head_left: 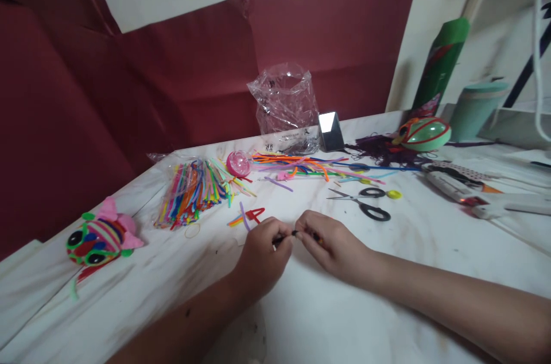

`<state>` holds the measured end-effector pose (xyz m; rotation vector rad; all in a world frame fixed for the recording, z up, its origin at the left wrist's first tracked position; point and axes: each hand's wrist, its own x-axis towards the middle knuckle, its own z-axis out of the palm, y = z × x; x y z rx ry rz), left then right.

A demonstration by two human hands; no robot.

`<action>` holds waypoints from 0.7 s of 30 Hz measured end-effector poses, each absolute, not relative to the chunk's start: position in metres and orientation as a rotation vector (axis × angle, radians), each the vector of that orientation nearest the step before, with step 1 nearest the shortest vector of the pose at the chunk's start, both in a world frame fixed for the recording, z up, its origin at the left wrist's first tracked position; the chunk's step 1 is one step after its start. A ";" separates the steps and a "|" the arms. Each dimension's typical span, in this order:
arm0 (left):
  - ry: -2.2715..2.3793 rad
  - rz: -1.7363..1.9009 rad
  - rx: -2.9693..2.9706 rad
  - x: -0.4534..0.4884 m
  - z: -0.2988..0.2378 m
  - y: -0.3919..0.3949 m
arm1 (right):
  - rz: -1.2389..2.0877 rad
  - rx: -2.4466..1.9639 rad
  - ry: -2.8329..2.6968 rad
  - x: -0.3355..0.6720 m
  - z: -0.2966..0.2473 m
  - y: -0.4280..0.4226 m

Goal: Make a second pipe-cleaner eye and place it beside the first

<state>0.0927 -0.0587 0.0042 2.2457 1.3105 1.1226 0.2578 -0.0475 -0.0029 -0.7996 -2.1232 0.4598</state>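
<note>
From my seat, I have the left hand [266,252] and the right hand [331,240] almost touching over the near middle of the worktop [314,306], both with their fingers pinched narrow on a small dark piece [294,232]. That piece sits between the fingertips, its ends running back into each grip; the fingers cover most of it, so I cannot tell what it is. Just beyond my left hand lie a purple stem [245,216], some rainbow strips [235,220] and a bent red stem [256,214]. Past my right hand, the scissors [356,198] rest with blades slightly parted, pointing left, a yellow lid [394,194] near their handles. Farther back I see a packet [193,192] full of coloured stems, a pink ball [238,163] at its right, then a loose spread of stems [297,164]. Behind those stand a clear bag [286,105] and a dark-screened slab [331,131] leaning upright. A fish toy [97,241] sits well off to my left. To my far right are the glue gun [460,192], a green balloon [429,135] by purple fringe [370,150], a green tube [443,59] and a teal bin [480,111].
</note>
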 end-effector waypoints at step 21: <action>1.231 1.176 1.736 0.092 0.006 -0.057 | 1.260 -0.899 -1.752 0.255 -0.002 -0.044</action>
